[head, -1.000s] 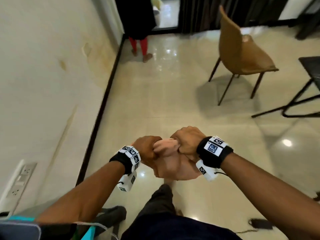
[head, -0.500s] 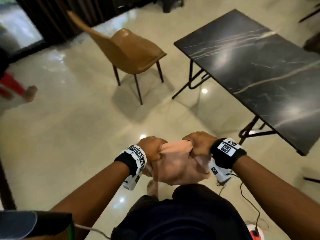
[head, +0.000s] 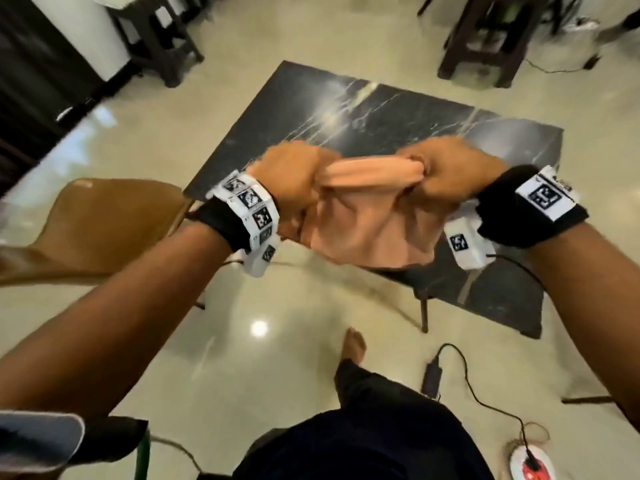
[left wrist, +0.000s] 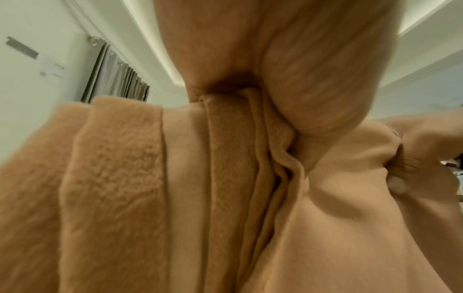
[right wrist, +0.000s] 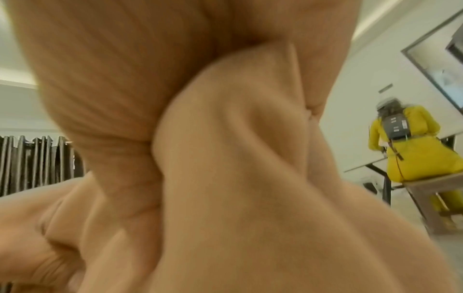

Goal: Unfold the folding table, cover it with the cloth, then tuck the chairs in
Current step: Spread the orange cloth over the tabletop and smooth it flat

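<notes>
We hold the cloth (head: 363,216) bunched between both fists above the table's (head: 381,116) near edge. Our left hand (head: 294,178) grips its left end at about 9 o'clock, fingers curled tight round the folds; our right hand (head: 446,171) grips the other end at 3 o'clock the same way. The rest of the cloth hangs in folds below our knuckles. The table stands unfolded at 12 o'clock. A tan chair (head: 104,223) sits at 9 o'clock, just beside the table's corner.
</notes>
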Demonstrator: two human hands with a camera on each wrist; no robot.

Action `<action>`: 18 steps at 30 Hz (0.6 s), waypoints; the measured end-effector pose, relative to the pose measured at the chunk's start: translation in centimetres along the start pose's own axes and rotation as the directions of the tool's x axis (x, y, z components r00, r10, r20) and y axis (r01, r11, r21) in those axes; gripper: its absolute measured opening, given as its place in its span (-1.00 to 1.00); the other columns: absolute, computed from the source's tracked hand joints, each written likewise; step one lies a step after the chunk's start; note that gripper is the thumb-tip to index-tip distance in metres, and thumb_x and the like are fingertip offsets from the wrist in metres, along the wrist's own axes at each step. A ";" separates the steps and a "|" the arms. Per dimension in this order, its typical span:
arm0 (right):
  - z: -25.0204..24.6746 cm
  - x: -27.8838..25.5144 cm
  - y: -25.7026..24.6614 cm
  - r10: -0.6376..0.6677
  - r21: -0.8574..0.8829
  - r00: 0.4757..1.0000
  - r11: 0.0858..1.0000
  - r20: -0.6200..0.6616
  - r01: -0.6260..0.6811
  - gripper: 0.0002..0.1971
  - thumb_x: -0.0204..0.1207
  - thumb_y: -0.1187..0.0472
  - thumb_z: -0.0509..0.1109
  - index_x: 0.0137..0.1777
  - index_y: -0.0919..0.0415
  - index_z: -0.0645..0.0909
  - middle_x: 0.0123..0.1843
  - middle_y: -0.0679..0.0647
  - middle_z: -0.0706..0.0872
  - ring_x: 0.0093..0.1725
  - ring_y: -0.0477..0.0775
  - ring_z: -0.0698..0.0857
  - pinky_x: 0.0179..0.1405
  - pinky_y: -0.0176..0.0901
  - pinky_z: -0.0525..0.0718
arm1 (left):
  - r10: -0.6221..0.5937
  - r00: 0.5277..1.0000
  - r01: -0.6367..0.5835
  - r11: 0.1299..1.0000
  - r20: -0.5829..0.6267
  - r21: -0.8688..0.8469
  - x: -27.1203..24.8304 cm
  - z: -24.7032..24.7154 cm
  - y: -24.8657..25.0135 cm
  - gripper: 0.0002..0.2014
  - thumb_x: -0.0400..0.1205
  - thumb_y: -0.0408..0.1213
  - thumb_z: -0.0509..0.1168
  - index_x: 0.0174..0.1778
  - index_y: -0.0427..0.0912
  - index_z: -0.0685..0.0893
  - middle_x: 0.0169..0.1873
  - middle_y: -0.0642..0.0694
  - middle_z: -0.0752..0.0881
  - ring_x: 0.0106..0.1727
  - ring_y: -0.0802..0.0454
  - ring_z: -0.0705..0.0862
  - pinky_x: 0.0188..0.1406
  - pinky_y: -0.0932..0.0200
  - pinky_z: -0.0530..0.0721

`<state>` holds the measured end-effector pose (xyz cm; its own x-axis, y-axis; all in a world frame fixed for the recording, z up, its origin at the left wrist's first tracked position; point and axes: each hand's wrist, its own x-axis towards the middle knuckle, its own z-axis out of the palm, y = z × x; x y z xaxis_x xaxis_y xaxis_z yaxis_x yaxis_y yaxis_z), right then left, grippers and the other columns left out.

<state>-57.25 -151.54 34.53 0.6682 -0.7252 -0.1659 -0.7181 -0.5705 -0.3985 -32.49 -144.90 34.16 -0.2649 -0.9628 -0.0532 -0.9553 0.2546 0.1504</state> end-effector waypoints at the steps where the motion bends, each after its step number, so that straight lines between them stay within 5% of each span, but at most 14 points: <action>1: -2.0 1.4 1.7 0.000 -0.035 0.995 0.999 -0.098 -0.003 -0.47 0.14 -0.13 0.23 0.12 -0.05 0.71 0.01 0.08 0.83 0.04 0.30 0.77 -0.02 0.20 0.72 | 0.014 0.998 -0.013 1.000 -0.059 0.025 3.3 -1.4 -0.2 -0.68 0.32 -0.14 0.34 0.01 0.08 0.60 -0.21 -0.11 0.76 -0.11 -0.34 0.72 -0.32 0.01 0.51; 4: -5.1 4.9 5.5 0.028 -0.146 0.940 0.986 -0.341 -0.082 -0.45 0.23 0.00 0.24 0.28 -0.15 0.66 0.06 0.12 0.83 0.03 0.38 0.75 -0.13 0.13 0.70 | 0.061 0.970 -0.042 0.996 -0.236 0.085 10.6 -3.6 -0.7 -0.59 0.32 -0.21 0.29 0.11 0.12 0.67 -0.20 -0.14 0.78 -0.10 -0.32 0.72 -0.28 0.01 0.52; 8: -2.2 8.7 9.9 0.126 -0.134 0.908 0.972 -0.399 -0.194 -0.49 0.42 0.00 0.41 0.41 -0.24 0.61 0.20 0.01 0.81 0.18 0.30 0.74 -0.06 0.07 0.69 | 0.104 0.964 -0.084 0.992 -0.246 0.090 17.7 0.9 -2.6 -0.52 0.37 -0.30 0.34 0.23 0.10 0.72 0.01 -0.08 0.80 0.12 -0.24 0.70 0.02 -0.12 0.64; 11: 4.7 10.1 13.0 0.299 -0.103 0.946 0.944 -0.125 -0.312 -0.41 0.52 0.20 0.38 0.56 -0.16 0.53 0.46 0.05 0.69 0.41 0.27 0.64 0.30 0.10 0.65 | 0.016 0.996 -0.024 0.997 0.093 0.078 19.8 8.4 -4.2 -0.52 0.51 -0.26 0.35 0.38 0.10 0.63 0.25 -0.12 0.71 0.29 -0.22 0.62 0.21 -0.12 0.61; 14: 12.3 10.3 14.6 0.384 -0.069 0.911 0.923 0.152 -0.378 -0.45 0.60 0.15 0.38 0.60 -0.08 0.49 0.68 0.06 0.45 0.58 0.29 0.47 0.47 0.10 0.53 | -0.042 0.888 0.002 0.996 0.458 0.087 19.6 15.9 -6.4 -0.47 0.55 -0.17 0.33 0.49 0.09 0.48 0.33 -0.16 0.62 0.30 -0.31 0.63 0.21 -0.11 0.65; 15: 14.1 10.2 14.8 0.377 -0.071 0.917 0.926 0.133 -0.370 -0.44 0.55 0.14 0.40 0.58 -0.05 0.52 0.68 0.08 0.45 0.58 0.33 0.47 0.47 0.14 0.54 | -0.014 0.865 -0.001 1.000 0.502 0.031 19.4 17.5 -7.1 -0.38 0.48 -0.16 0.36 0.50 0.10 0.41 0.40 -0.15 0.53 0.34 -0.35 0.58 0.27 -0.19 0.63; 18: 15.6 11.0 15.4 0.410 0.000 0.911 0.912 0.035 -0.410 -0.34 0.35 0.16 0.45 0.53 0.04 0.58 0.56 0.11 0.60 0.49 0.34 0.59 0.47 0.15 0.57 | 0.022 0.896 0.017 0.996 0.443 -0.083 20.6 20.2 -9.5 -0.33 0.38 -0.13 0.42 0.44 0.11 0.39 0.40 -0.13 0.45 0.44 -0.36 0.43 0.41 -0.33 0.49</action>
<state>-57.94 -162.29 12.47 0.3214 -0.8813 -0.3466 -0.9291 -0.2228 -0.2951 -31.55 -165.29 11.68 -0.3168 -0.8169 -0.4819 -0.9453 0.2301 0.2312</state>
